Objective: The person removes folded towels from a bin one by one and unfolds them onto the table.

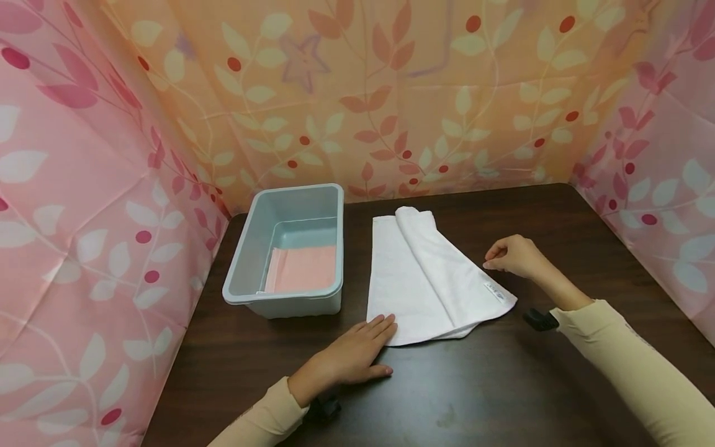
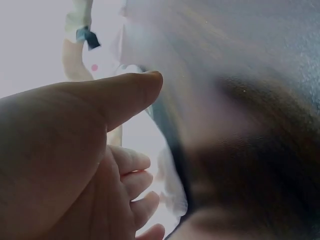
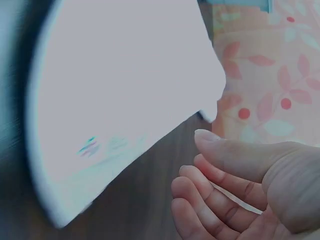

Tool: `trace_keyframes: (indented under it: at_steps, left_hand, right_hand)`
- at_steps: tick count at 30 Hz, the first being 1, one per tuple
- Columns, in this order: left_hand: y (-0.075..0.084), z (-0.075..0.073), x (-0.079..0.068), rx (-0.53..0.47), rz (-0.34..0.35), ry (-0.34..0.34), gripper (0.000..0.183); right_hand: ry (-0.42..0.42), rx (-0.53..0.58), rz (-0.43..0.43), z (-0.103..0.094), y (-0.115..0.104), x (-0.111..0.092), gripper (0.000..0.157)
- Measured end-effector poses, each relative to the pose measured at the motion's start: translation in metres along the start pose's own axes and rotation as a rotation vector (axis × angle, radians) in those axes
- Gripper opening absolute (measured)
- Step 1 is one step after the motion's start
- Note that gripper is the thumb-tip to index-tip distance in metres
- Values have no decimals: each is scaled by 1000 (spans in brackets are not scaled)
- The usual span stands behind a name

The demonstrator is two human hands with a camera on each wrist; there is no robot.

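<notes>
A white towel (image 1: 410, 279) lies unevenly folded on the dark table, with a small printed label (image 1: 494, 291) near its right corner. My left hand (image 1: 357, 351) rests with straight fingers on the towel's near left corner, thumb spread out over the table. To the right of the towel, my right hand (image 1: 515, 256) is held just off its edge, fingers loosely curled. In the right wrist view, a gap shows between the thumb and fingers of the right hand (image 3: 225, 185), with nothing in it; the towel (image 3: 120, 70) lies beyond, apart from them.
A grey-blue plastic bin (image 1: 251, 248) stands left of the towel, with a folded pink cloth (image 1: 306, 268) inside. Patterned fabric (image 1: 391, 93) hangs behind the dark wooden table (image 1: 447, 397) and along both sides. A black strap device (image 1: 540, 320) sits at the right wrist.
</notes>
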State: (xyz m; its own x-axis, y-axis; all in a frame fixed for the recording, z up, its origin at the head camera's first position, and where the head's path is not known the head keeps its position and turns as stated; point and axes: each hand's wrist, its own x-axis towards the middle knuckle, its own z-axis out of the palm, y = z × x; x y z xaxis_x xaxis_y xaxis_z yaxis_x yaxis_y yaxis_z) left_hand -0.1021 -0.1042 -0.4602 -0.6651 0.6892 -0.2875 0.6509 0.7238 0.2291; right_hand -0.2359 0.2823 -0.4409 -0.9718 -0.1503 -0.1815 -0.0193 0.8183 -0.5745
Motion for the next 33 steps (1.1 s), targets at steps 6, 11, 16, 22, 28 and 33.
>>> trace_keyframes:
  at_steps: [6,11,16,22,28,33]
  left_hand:
    - [-2,2,1,0,-3,-16,81]
    - [-2,2,0,19,3,-17,80]
    - [-2,1,1,23,4,-8,80]
    - [-3,4,2,30,17,-1,80]
    - [-3,5,1,45,21,4,80]
    - [-5,5,-1,43,11,8,81]
  right_hand:
    - [18,73,-15,7,-26,50,28]
    - [73,145,-43,16,-49,99,36]
    - [182,218,-106,32,-69,139,37]
    - [236,311,-64,54,-79,164,44]
    - [220,344,-8,70,-82,172,49]
    - [246,397,-22,76,-89,179,42]
